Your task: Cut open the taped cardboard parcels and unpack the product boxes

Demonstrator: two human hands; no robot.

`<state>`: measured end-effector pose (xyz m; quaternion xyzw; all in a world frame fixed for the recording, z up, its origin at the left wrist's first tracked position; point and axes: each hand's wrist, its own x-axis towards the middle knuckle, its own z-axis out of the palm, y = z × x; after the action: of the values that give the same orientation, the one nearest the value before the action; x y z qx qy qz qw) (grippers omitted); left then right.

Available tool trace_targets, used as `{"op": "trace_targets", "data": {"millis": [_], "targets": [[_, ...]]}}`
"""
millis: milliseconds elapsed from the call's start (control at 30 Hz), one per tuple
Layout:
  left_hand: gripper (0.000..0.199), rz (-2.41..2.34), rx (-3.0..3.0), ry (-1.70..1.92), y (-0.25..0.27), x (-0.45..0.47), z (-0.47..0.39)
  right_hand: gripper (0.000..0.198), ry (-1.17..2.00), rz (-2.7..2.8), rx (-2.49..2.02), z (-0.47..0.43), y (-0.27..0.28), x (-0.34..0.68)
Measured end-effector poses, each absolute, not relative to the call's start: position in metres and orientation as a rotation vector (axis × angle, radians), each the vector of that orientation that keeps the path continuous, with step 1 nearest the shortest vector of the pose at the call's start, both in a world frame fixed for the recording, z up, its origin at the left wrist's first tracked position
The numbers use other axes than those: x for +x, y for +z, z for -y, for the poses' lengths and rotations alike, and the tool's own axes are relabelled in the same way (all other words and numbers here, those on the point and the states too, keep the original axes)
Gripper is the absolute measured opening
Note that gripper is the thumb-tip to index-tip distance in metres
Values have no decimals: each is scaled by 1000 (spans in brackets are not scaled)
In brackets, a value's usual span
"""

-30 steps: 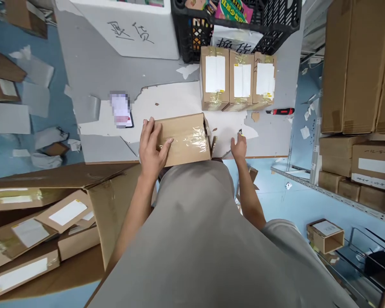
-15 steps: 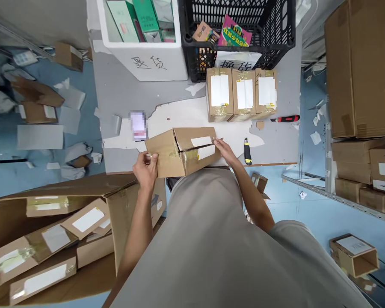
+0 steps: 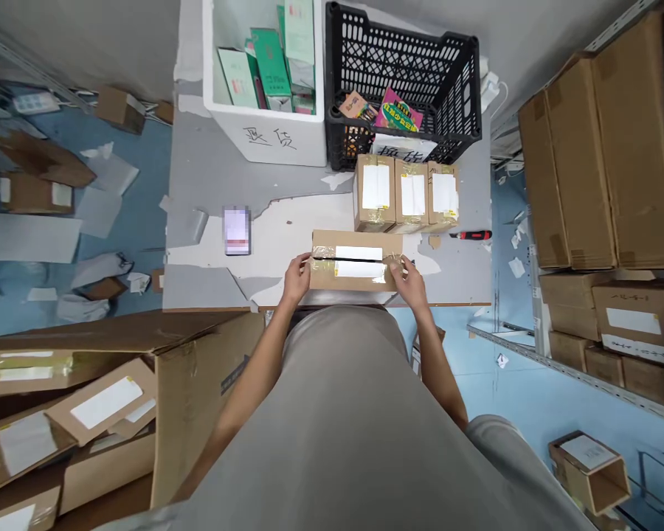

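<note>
A brown cardboard box (image 3: 324, 279) lies flat near the table's front edge, its top seam slit open between two halves of a white label. My left hand (image 3: 297, 280) grips the box's left end, fingers closed against it. At the right end, my right hand (image 3: 410, 286) holds on with the thumb over the top, by some clear tape. Just behind stand three small labelled cartons (image 3: 412, 193) in a row. The yellow-and-black box cutter seen earlier is mostly hidden near my right hand.
At the back are a white bin (image 3: 265, 140) of green boxes and a black crate (image 3: 403, 37). A phone (image 3: 237, 230) lies left, a red-handled cutter (image 3: 471, 235) right. A large carton (image 3: 199, 398) of parcels stands left; stacked cartons (image 3: 592, 162) stand right.
The box has turned from a tilt to square with the table edge and come down flat. Both hands moved right with it. The view has shifted too.
</note>
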<state>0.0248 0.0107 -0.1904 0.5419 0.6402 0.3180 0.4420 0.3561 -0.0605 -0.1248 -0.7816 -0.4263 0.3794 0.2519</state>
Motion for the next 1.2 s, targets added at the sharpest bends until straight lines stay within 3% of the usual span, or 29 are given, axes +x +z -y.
{"op": "trace_targets", "data": {"millis": [200,367,467,667,867,967,1100,1200], "targets": [[48,-1560,1343,892,-139,26,15,92,1010,1015,-1962,50,-132,366],[46,-1563,1248,889,-115,42,38,80,1026,904,-1899,38,-137,370],[56,-1548,1225,948,-105,42,46,78,1045,908,-1842,28,-138,372],[40,-1523,1358,782,-90,23,52,87,1072,1396,-1880,-7,-123,385],[42,-1448,1375,722,-93,17,61,100,942,1995,-1962,-32,-108,377],[43,-1393,1327,710,-97,15,66,94,904,2082,-2033,-38,-105,370],[30,-1390,1291,768,-97,10,65,85,827,2213,-2102,-38,-100,364],[26,-1423,1336,809,-94,4,60,54,755,2287,-2082,-36,-94,364]]}}
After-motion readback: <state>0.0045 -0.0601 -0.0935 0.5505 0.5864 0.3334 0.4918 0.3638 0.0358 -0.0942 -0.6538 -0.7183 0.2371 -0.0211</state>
